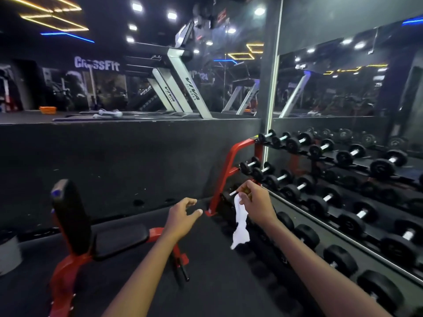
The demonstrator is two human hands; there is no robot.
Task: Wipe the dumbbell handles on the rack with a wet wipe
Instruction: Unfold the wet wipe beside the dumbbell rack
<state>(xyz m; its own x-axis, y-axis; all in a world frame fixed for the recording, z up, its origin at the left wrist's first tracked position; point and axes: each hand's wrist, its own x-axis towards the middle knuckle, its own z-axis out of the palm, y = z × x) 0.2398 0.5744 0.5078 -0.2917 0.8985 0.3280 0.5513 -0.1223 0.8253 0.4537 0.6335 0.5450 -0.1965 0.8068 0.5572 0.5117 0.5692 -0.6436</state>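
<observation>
A red-framed dumbbell rack (225,165) runs along the right wall with several black dumbbells (283,179) on three tiers, each with a silver handle. My right hand (256,202) pinches a white wet wipe (240,227) at the handle of the leftmost dumbbell (232,193) on the lowest tier; the wipe hangs down below my fingers. My left hand (180,217) hovers in the air to the left of the rack, fingers spread and loosely curled, holding nothing.
A red and black bench (96,234) stands on the floor to the left. A mirror (343,99) behind the rack doubles the dumbbells. A raised dark platform (114,143) carries treadmills (180,88) at the back. A white object (8,250) sits at the far left edge.
</observation>
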